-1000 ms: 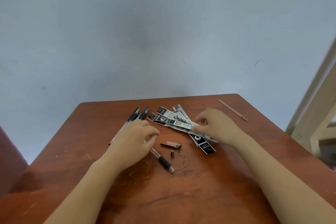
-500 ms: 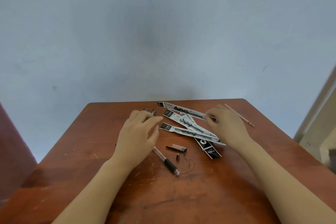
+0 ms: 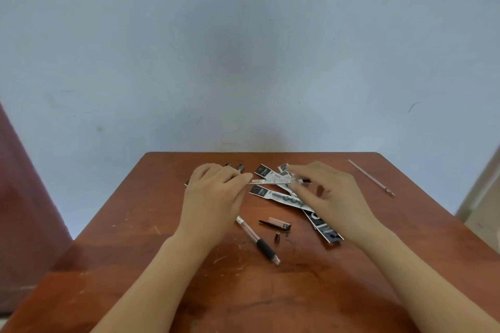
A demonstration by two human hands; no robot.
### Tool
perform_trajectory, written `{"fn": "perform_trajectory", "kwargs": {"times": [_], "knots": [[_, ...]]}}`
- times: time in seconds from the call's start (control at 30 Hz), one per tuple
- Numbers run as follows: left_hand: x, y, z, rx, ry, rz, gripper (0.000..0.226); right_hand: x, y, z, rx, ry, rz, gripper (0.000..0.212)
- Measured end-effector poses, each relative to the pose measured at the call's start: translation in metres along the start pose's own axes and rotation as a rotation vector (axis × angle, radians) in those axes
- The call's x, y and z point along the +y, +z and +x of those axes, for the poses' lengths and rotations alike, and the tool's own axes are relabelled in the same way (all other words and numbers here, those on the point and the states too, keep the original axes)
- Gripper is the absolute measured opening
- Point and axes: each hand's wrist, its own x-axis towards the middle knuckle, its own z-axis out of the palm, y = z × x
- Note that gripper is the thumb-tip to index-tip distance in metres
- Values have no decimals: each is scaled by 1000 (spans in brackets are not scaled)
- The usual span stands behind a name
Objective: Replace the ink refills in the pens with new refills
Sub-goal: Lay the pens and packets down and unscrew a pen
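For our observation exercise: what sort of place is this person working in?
Likely a plain indoor study corner: a scratched wooden table against a bare pale wall, with a pen and refill packs on it.

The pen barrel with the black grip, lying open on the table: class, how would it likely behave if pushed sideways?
The pen barrel looks round, and its cap lies apart, so it would probably roll across the flat table. Its clear plastic tube suggests it is light and stiff. The black grip looks rubbery, so it may drag a little.

Print on the held refill packet (image 3: 273, 180) too blurred to read; lying packets (image 3: 286, 199) likewise
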Motion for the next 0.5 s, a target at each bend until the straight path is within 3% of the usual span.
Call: {"fn": "perform_trajectory", "kwargs": {"times": [0.1,0.3,0.5], "knots": [[0,-1,0,-18,-21,-58,15,-5,-2,0,-32,190,206,31],[-3,1,-2,-18,-54,-93,27,-6,-4,1,-38,232,251,46],[-7,0,-2,1,-125,-112,21,-1,-7,4,51,295,187,35]]}}
